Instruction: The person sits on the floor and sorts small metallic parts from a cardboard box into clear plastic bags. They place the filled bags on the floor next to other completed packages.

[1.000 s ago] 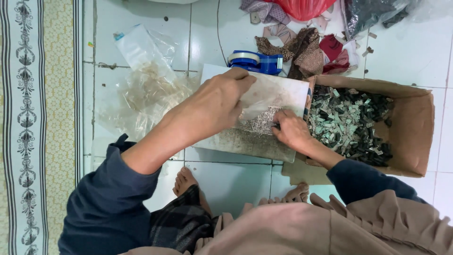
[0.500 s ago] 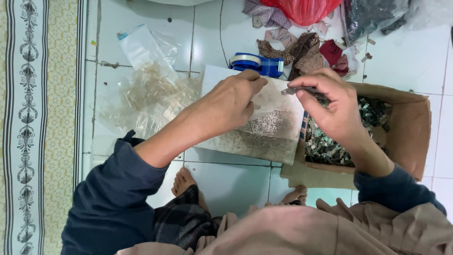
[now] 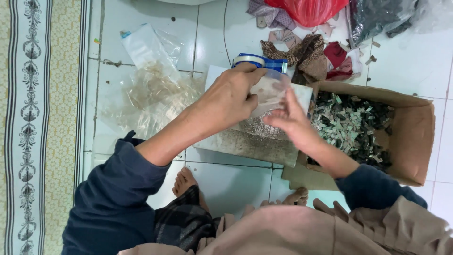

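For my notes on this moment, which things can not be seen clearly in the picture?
Head view only:
- Right hand: motion-blurred; whether its fingers pinch anything is unclear.
- Clear bag: partly covered by the left hand.
- Small pieces in the cardboard box: too small to identify.
- Red bag: cut off by the top edge.

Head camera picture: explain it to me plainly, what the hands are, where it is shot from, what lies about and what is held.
There is no machine: a seated person works on a white tiled floor, filmed from a camera on their own head, looking down. The left hand grips a clear plastic bag over a flat board dusted with fine bits. The right hand, blurred, is at the bag; what it holds I cannot tell. On the right is a cardboard box of small scraps; behind, a blue tape dispenser, cloth pieces and crumpled clear bags.
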